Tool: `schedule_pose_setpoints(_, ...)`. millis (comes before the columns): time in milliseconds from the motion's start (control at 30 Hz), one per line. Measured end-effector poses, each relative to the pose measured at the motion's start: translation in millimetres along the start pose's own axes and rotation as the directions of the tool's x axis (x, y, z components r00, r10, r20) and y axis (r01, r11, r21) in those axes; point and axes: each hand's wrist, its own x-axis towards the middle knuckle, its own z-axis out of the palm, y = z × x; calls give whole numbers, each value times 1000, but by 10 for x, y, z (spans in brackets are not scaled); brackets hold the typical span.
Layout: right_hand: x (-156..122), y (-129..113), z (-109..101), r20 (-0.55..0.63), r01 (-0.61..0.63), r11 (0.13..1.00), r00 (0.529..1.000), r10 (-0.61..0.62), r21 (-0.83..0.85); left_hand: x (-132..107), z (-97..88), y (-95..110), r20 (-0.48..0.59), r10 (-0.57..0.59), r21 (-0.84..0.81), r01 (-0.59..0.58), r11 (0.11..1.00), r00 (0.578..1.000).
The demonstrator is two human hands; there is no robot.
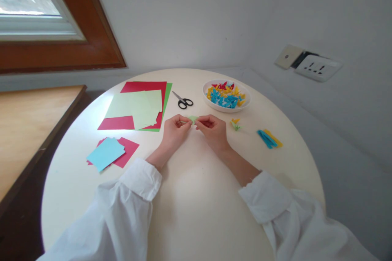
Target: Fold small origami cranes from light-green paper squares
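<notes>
Between my two hands is a small piece of light green paper [192, 119], pinched at both sides above the middle of the table. My left hand [177, 128] grips its left side with thumb and fingers closed. On the other side my right hand [212, 127] pinches it the same way. The fingers cover much of the paper, so its folds cannot be made out. Just right of my right hand lie a small yellow and green folded paper piece [235, 125]. Black-handled scissors [183, 102] rest beyond my left hand.
A white bowl [228, 110] holds several red, yellow and blue folded paper figures. Large red and green sheets [116, 123] lie back left, small blue and red squares [105, 153] nearer. Blue and yellow strips [268, 138] lie right on the round white table [196, 212].
</notes>
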Motion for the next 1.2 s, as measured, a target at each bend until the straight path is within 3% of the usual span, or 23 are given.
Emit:
schedule_pose_setpoints(333,1,-15,0,-2,-14,1000,1000,14,11,4,6,15,-14,-2,12,2,1000,1000)
schedule_pose_setpoints(600,10,12,-7,0,-16,1000,1000,16,13,10,-10,-4,78,26,-103,-18,995,997)
schedule_pose_setpoints(800,1,-8,-5,-11,-30,999,999,31,42,10,-21,-1,104,44,-81,-35,996,994)
schedule_pose_setpoints(1200,-18,-73,0,35,-31,998,999,29,59,21,-40,-4,48,25,-60,-22,998,999)
